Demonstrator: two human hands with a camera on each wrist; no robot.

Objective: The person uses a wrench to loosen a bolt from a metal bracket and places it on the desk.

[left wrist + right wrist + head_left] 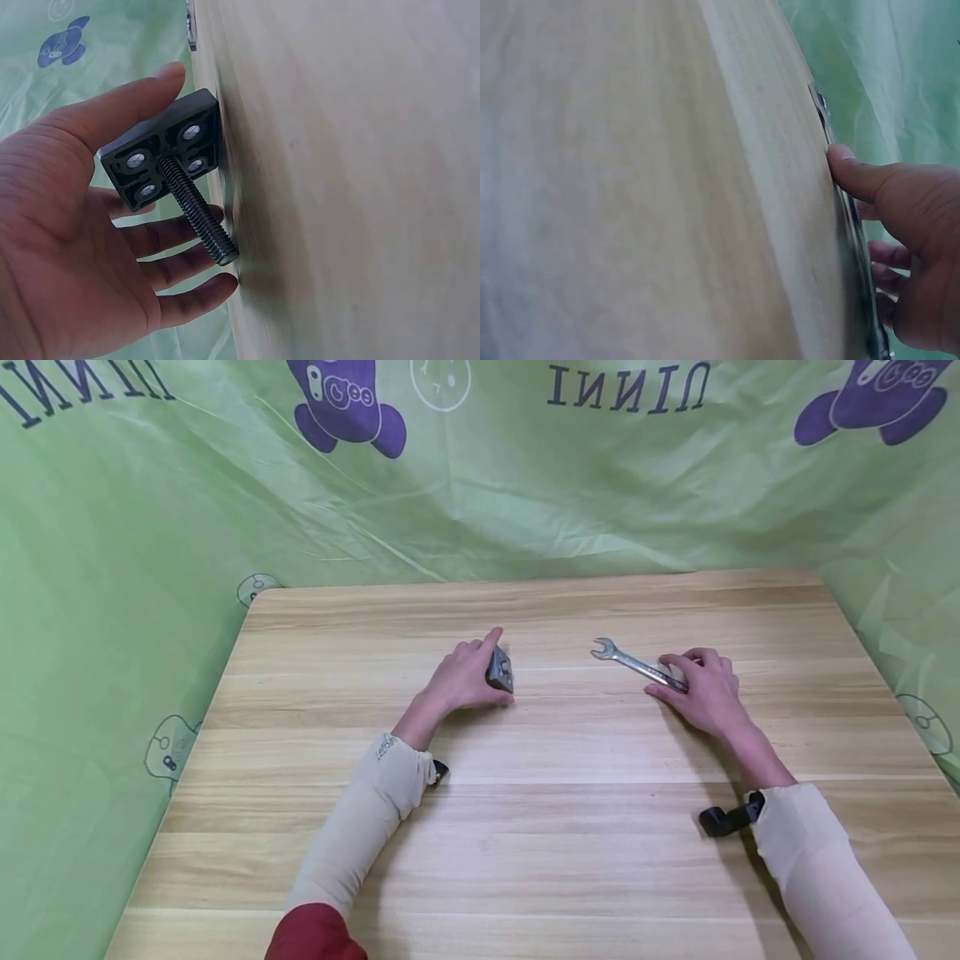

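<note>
Near the middle of the table (480, 843), my left hand (462, 678) holds a black square block (500, 670) between thumb and fingers. In the left wrist view, a threaded bolt (196, 210) sticks out of the block's face, with screw heads around its base. The left thumb (127, 112) lies along one edge; the other fingers are partly behind the block. To the right, my right hand (705, 692) grips the handle of a silver wrench (637, 666), its open-ended jaw pointing left and away. In the right wrist view, the right thumb (851, 166) touches the wrench (855, 240) edge-on.
A green curtain (525, 502) with purple cartoon prints hangs behind the table and at both sides. Black cameras sit at both wrists, the right one (727, 820) standing out from the sleeve.
</note>
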